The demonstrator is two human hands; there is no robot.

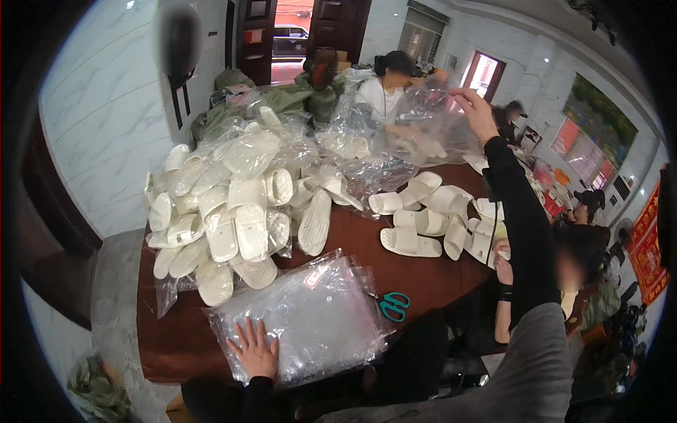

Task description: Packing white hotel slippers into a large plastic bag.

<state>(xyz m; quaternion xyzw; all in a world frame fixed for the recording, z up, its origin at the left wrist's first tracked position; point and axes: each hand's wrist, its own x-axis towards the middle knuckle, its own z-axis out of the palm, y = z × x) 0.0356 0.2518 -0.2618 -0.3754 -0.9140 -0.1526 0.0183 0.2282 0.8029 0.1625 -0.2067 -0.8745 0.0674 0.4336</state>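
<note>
My left hand lies flat, fingers spread, on a stack of clear plastic bags at the table's near edge. My right arm reaches far out over the table at the right. High up there, my right hand pinches what looks like the edge of a loose clear plastic bag, which hangs crumpled to its left. Teal-handled scissors lie just right of the stack. Beyond the stack, a large heap of cream slippers fills the left side, many in clear bags. Several unbagged cream slippers lie right of centre.
The brown tabletop shows between the heap and the loose slippers. A person in white sits across the table. Close by my right arm, a co-worker's hand touches slippers. A green sack stands on the floor at left.
</note>
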